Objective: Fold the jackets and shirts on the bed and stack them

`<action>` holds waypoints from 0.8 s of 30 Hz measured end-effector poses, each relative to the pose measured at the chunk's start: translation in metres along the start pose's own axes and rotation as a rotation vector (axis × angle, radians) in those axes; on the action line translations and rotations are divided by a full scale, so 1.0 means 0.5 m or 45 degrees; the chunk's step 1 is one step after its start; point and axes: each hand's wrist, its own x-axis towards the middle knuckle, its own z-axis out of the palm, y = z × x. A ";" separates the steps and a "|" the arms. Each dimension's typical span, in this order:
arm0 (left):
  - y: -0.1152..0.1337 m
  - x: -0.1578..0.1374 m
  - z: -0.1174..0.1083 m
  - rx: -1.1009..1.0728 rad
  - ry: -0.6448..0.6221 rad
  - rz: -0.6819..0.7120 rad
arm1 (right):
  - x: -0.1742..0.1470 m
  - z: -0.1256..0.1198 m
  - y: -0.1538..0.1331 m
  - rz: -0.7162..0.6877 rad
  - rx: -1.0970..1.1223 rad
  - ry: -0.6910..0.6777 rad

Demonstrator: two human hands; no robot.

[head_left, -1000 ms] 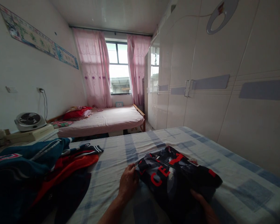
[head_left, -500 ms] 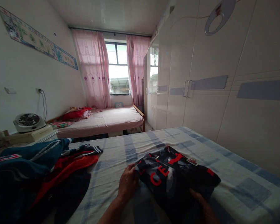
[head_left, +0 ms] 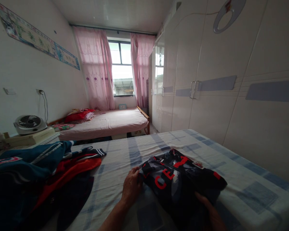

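Observation:
A dark jacket [head_left: 174, 189] with grey camouflage patches and red letters lies on the checked bed sheet in front of me, its sides folded in. My left hand [head_left: 132, 185] grips its left edge near the shoulder, fingers curled against the cloth. At the lower right of the jacket, my right hand [head_left: 209, 207] holds the fabric with its thumb on top; the other fingers are hidden beneath or behind the cloth.
A heap of teal, red and dark clothes [head_left: 48, 170] covers the left of the bed [head_left: 120, 154]. A fan [head_left: 30, 123] stands on a cabinet beyond it. White wardrobes [head_left: 212, 118] line the right, and a second bed [head_left: 113, 120] stands by the window.
The camera view has tilted very slightly. Both hands keep their places on the jacket, which has barely shifted.

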 end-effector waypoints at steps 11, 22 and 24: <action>0.004 0.000 -0.004 0.016 0.010 -0.024 | -0.010 0.017 -0.007 0.004 0.015 -0.019; -0.019 0.006 -0.001 0.111 -0.073 -0.005 | -0.026 0.160 -0.088 -0.128 0.164 -0.043; -0.024 0.007 0.003 0.161 -0.077 -0.023 | -0.011 0.195 -0.126 -0.159 0.171 -0.079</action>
